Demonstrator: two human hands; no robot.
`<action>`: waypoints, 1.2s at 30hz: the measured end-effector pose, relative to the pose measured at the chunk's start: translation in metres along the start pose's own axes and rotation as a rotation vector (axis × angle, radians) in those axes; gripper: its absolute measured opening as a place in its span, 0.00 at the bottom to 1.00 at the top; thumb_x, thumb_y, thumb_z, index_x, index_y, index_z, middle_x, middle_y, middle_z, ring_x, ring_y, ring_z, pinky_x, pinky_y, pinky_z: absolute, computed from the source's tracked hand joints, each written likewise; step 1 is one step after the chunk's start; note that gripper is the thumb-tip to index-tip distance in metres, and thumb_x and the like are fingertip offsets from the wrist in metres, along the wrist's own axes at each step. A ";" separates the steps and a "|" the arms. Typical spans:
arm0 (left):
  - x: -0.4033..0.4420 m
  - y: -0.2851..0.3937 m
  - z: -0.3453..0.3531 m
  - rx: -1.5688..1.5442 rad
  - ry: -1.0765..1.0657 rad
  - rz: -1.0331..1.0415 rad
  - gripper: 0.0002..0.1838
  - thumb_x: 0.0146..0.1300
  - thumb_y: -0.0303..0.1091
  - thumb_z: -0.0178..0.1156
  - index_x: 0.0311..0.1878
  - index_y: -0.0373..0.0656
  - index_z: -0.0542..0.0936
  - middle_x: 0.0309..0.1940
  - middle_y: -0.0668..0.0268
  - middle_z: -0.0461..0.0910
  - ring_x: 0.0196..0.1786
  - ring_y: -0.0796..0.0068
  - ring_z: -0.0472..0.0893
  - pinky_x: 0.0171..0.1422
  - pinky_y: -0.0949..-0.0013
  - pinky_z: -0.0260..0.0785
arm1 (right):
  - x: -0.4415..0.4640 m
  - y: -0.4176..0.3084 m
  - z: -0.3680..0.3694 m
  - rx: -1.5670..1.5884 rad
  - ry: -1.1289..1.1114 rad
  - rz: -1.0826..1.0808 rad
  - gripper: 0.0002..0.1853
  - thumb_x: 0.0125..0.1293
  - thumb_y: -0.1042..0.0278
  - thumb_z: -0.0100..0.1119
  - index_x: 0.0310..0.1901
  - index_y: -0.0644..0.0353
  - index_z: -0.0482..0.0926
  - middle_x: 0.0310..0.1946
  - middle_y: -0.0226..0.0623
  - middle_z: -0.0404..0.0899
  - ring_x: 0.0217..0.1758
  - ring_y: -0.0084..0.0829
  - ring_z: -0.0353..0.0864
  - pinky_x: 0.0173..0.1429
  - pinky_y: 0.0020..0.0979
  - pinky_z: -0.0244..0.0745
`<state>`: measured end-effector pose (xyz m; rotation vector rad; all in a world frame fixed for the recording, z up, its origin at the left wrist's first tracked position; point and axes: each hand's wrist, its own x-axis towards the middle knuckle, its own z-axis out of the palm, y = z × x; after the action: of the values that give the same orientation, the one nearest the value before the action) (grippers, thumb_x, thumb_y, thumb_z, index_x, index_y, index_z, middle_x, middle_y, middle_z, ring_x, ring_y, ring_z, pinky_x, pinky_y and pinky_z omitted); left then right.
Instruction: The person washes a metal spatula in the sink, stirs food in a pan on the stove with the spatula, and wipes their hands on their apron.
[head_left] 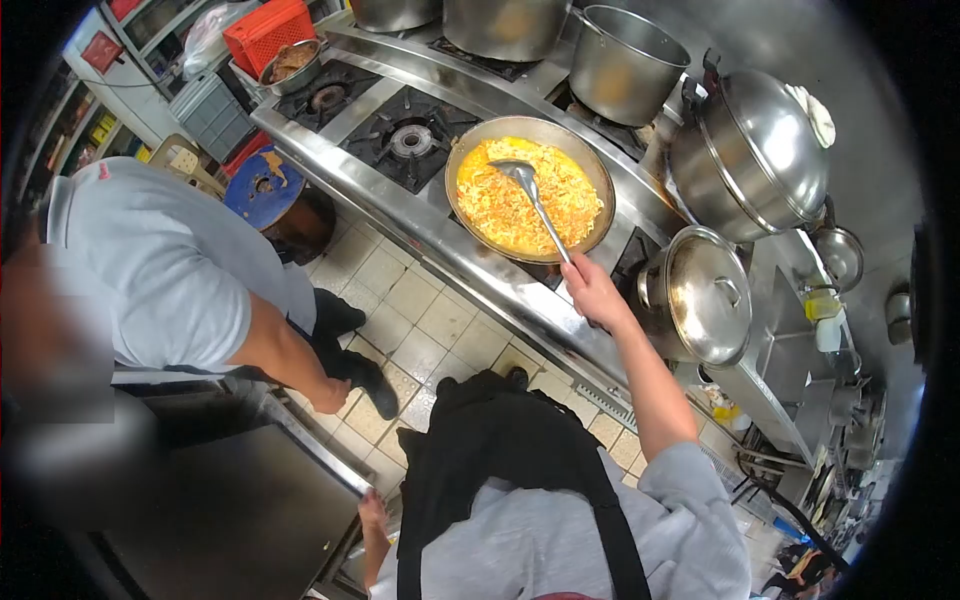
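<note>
Gripping the ladle [531, 188] well up its handle, I am wrapping my right hand [596, 292] around it outside the pan [604, 180], probably sparing my fingers the heat. Its bowl is resting in the yellow, shredded-looking food [550, 195], and the pan is sitting on the stove [385, 195], within reach. My left hand [372, 510] is lying at a metal edge [325, 455], its closure unclear. A co-worker [170, 270] is standing to my left. No writing is showing legibly.
</note>
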<state>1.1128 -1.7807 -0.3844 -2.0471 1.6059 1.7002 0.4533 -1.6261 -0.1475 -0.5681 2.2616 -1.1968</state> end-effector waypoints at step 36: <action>-0.008 0.120 0.127 0.399 -0.092 0.270 0.24 0.73 0.49 0.52 0.56 0.38 0.83 0.52 0.48 0.85 0.59 0.50 0.82 0.65 0.59 0.72 | -0.072 0.201 0.003 -0.144 0.114 -0.392 0.32 0.67 0.70 0.67 0.70 0.67 0.68 0.54 0.41 0.77 0.26 0.20 0.73 0.29 0.25 0.70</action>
<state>0.9412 -1.7567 -0.3643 -1.6034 2.0627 1.3647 0.4865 -1.4817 -0.3009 -1.0623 2.4189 -1.2778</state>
